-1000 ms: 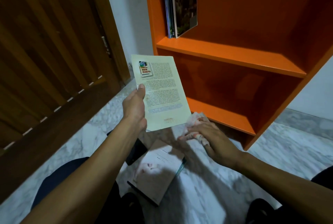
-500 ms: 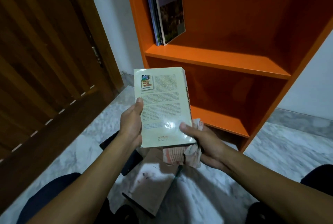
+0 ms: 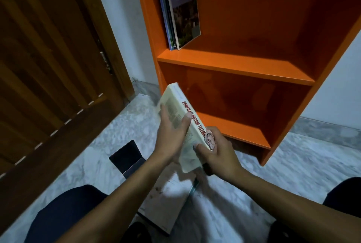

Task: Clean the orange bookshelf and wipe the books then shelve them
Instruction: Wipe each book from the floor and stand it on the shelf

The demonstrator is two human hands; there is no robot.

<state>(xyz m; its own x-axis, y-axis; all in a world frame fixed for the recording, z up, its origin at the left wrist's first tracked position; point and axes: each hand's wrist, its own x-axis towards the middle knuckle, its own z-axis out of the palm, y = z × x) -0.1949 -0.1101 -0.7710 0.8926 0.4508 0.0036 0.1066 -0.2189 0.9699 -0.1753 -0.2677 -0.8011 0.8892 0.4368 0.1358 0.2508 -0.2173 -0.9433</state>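
A pale yellow book [image 3: 176,106] with red spine lettering is tilted spine-up in front of the orange bookshelf [image 3: 234,63]. My left hand [image 3: 172,135] holds it from the left, thumb across the spine. My right hand [image 3: 216,151] grips the book's lower end and presses a crumpled pinkish cloth [image 3: 210,139] against the spine. Two or three books [image 3: 179,10] stand upright at the left of the upper shelf. Another pale book [image 3: 166,199] lies flat on the floor under my arms.
A dark flat book [image 3: 127,156] lies on the marble floor [image 3: 97,154] to the left. A brown wooden door [image 3: 48,57] fills the left side. The lower orange shelves hold nothing. My knees in dark trousers [image 3: 64,209] frame the bottom.
The yellow book has turned from back cover facing me to spine up. My right hand with the cloth came up off the floor and now grips the book's lower end.
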